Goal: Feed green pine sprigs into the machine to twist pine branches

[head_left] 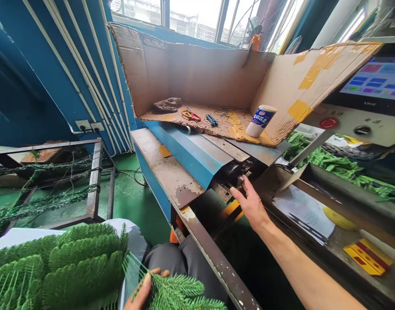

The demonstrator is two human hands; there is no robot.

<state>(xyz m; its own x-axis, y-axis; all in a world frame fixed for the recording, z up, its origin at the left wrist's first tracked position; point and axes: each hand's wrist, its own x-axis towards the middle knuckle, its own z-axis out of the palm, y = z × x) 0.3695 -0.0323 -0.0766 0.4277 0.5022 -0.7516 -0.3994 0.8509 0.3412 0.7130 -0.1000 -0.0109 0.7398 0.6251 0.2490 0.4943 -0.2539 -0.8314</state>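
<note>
Hand, right (pixel 250 204): bare, reaching in from lower right to the open front of the machine; holds nothing visible.
Fingers, right (pixel 245 184): spread apart, tips at the dark mechanism (pixel 232 174); contact cannot be told.
Hand, left (pixel 142 290): bare, at bottom centre, partly cut off by the frame edge.
Fingers, left (pixel 146 284): curled, pinching the stem with the thumb; exact grip partly hidden.
Held item: artificial fir branch (pixel 176 290), bottom centre, needles fanned out.
Nearby stock: stack of artificial fir branches (pixel 55 269), lower left, across the lap beside the left hand.
Machine: blue-and-steel bench machine (pixel 189 161), centre, top worn and scuffed.
Controls: red stop button (pixel 328 122) and touchscreen (pixel 374 79), right side, both well apart from the left hand.
Cardboard tray (pixel 197 73), upper centre: holds scissors (pixel 191 115), blue pliers (pixel 212 119), knit glove (pixel 167 104), wire scraps (pixel 225 114) and white-and-blue tub (pixel 261 120).
Risk, pinch: fingers, right, could be caught if the mechanism moves while they are at it.
Risk, snag: needles could catch in the mechanism if the branch is fed unevenly.
Risk, slip: stack could slide from the lap if the person shifts.
</note>
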